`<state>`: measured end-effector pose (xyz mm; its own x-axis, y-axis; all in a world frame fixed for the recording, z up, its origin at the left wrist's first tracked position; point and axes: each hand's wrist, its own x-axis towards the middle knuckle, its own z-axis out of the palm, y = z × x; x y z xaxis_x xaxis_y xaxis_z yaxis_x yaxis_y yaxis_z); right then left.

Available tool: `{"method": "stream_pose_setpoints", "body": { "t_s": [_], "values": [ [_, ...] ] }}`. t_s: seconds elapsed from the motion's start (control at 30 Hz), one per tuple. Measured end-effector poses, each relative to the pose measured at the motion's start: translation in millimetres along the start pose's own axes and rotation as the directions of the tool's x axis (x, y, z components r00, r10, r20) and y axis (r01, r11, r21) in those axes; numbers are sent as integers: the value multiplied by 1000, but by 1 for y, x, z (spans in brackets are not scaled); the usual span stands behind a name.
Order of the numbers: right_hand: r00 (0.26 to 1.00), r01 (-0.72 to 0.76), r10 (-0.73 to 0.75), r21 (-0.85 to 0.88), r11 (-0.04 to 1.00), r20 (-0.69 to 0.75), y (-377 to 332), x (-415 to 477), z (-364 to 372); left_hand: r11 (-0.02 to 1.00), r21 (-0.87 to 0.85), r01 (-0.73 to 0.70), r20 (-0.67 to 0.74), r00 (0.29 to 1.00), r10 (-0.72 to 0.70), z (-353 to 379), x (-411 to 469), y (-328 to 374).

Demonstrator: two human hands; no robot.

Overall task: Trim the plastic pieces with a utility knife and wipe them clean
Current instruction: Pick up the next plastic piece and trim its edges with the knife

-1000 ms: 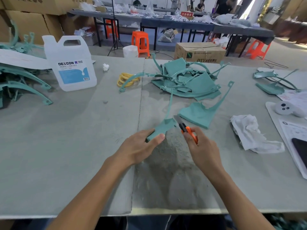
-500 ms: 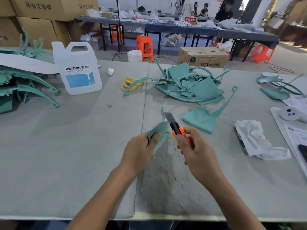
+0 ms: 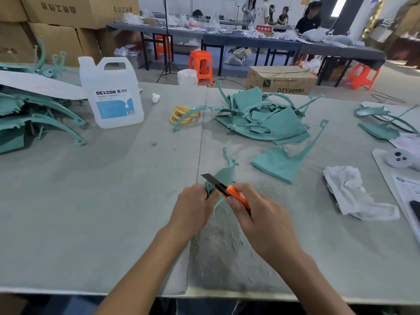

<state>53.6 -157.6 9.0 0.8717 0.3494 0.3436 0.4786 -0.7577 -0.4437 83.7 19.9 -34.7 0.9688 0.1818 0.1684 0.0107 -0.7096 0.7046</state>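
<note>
Jug (image 3: 113,94), contents unclear, beside plastic pieces (image 3: 41,120)

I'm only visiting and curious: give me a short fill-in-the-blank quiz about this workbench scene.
The left hand holds a teal plastic piece; the right hand grips a ____.
That tool's handle is ____.
The crumpled white rag lies to the ____ of the hands.
The big jug is labelled ____.
Missing words: knife; orange; right; DEXCON.

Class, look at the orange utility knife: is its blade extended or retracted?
Extended: a dark blade juts from the utility knife held in the right hand, crossing the teal plastic piece.
</note>
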Motion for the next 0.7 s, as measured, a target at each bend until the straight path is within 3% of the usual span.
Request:
{"method": "stream_pose_setpoints", "body": {
  "t_s": [0.23,0.4,0.53,0.7],
  "values": [
    [977,-199,192,-73,977,-94,28,18,-13,1000,-14,-18,9,1000,18,-3,-7,-1],
    [999,-22,22,8,1000,-35,0,2,-12,1000,5,-24,-16,1000,24,-4,-4,2],
    [999,37,-37,-17,999,9,-8,3,-6,999,45,7,9,1000,-7,-2,-4,4],
    [985,-170,168,-115,979,-29,22,26,-14,1000,26,-10,5,1000,10,-4,-8,5]
  ]
}}
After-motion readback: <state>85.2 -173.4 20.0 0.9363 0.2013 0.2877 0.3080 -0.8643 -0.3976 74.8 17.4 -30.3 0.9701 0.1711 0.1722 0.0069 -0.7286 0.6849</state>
